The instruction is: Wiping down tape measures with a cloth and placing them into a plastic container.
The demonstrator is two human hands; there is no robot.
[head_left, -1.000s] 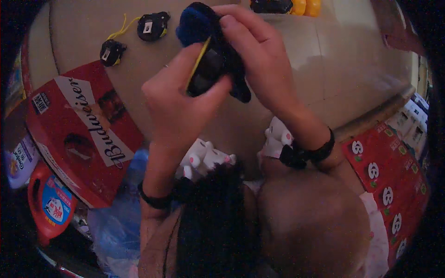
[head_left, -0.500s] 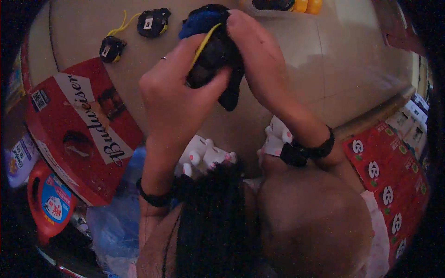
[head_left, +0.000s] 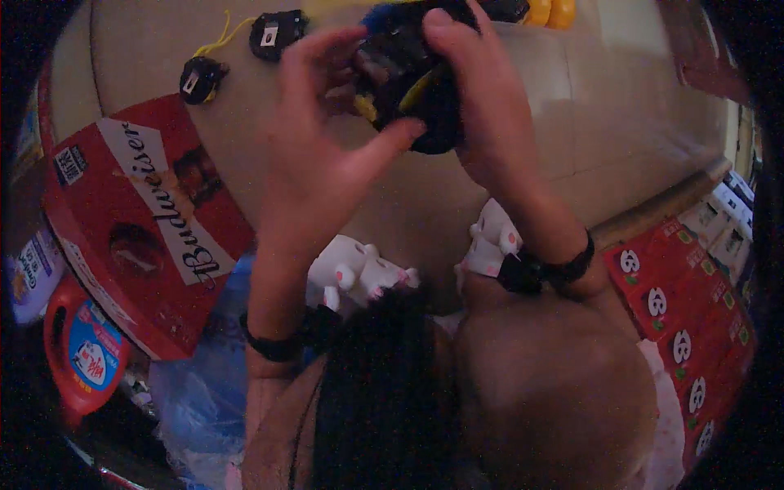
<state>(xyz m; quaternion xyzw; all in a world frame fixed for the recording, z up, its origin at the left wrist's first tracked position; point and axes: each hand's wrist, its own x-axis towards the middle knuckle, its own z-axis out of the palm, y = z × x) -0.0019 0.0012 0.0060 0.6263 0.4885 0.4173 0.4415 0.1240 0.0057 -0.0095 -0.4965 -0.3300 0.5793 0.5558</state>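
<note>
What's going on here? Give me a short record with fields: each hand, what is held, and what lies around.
Left hand: fingers spread, thumb pressed against the dark object
Right hand: wrapped over the dark object from the right
Held thing: dark object with yellow and blue parts, raised above the floor; kind unclear
Floor: pale tiles
Left side: red carton, red jug
Far floor: two small black devices with yellow cord
Right side: red patterned boxes

A home floor, it seems: pale floor tiles (head_left: 621, 122) lie under the hands (head_left: 392, 139), with a red cardboard drinks carton (head_left: 139, 220) and a red detergent bottle (head_left: 82, 351) to their left, and patterned red boxes (head_left: 686, 318) to their lower right.
</note>
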